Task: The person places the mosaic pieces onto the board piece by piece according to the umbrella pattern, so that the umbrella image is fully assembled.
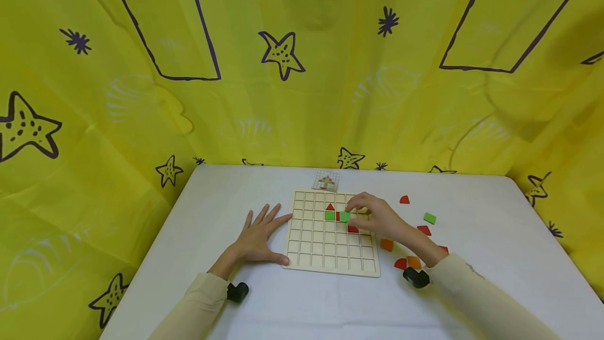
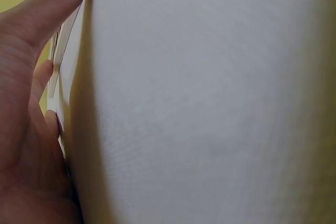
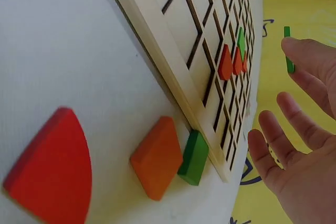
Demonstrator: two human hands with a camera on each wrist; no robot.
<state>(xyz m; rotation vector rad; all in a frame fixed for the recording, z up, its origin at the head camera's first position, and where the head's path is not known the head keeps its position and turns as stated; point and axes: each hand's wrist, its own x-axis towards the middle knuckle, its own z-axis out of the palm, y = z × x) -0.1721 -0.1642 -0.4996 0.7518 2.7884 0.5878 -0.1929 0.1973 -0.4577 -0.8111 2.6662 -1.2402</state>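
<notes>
A wooden grid board (image 1: 311,251) lies on the table. My right hand (image 1: 377,216) is over its upper right part, pinching a green square tile (image 1: 345,217) between thumb and index finger. In the right wrist view this tile (image 3: 289,56) is seen edge-on, clear of the board. On the grid are a red triangle (image 1: 330,206), a green square (image 1: 329,215) below it, a red piece (image 1: 337,216) beside that, and a red rounded piece (image 1: 353,229) partly under my hand. My left hand (image 1: 257,237) rests spread on the table, thumb and index fingertip at the board's left edge.
A small pattern card (image 1: 325,180) lies behind the board. Several loose tiles lie right of it, among them a red quarter circle (image 1: 400,263), orange squares (image 1: 387,245) and a green tile (image 1: 430,218). A green piece (image 3: 194,158) sits against the board's side. Behind hangs a yellow curtain (image 1: 302,109).
</notes>
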